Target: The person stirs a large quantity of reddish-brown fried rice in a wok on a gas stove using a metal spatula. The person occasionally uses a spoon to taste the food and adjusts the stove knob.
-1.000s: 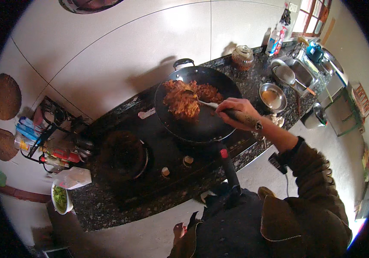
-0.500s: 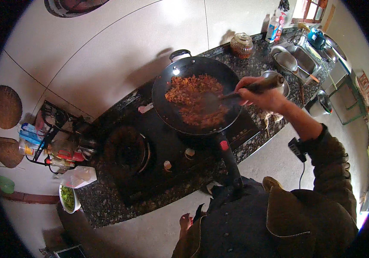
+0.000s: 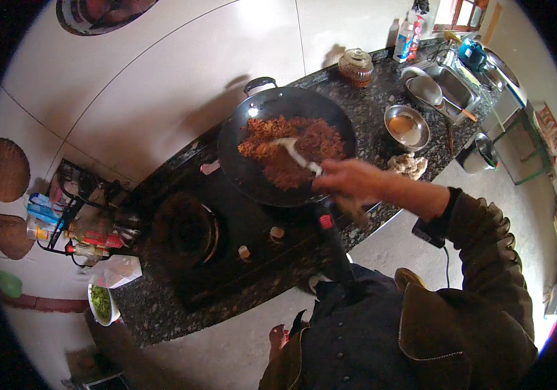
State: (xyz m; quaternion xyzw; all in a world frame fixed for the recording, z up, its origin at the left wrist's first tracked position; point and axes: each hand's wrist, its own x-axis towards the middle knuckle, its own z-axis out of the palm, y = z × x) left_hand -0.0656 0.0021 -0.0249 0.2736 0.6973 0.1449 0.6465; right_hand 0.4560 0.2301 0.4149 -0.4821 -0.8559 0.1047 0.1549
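My right hand [image 3: 342, 177], blurred, is closed on the handle of a metal spatula [image 3: 288, 149]. Its blade sits among reddish-brown chopped food [image 3: 317, 136] inside a large black wok [image 3: 239, 174]. The wok stands on the right burner of a dark stovetop [image 3: 181, 286], its long black red-tabbed handle [image 3: 335, 244] pointing toward my body. My left hand [image 3: 278, 337] hangs low beside my body, below the counter edge; its fingers are too small and obscured to read, with something red at them.
Right of the wok are a steel bowl [image 3: 407, 122], whitish lumps [image 3: 407, 166], a glass jar [image 3: 355, 68], bottles [image 3: 405, 39] and a sink [image 3: 455, 88] with pans. At left stand a condiment rack [image 3: 83, 227], an empty burner [image 3: 187, 234] and a bowl of greens [image 3: 102, 302].
My right hand has swung from the wok's right side down toward its lower right, spatula still held. The food has been spread and shifted within the wok.
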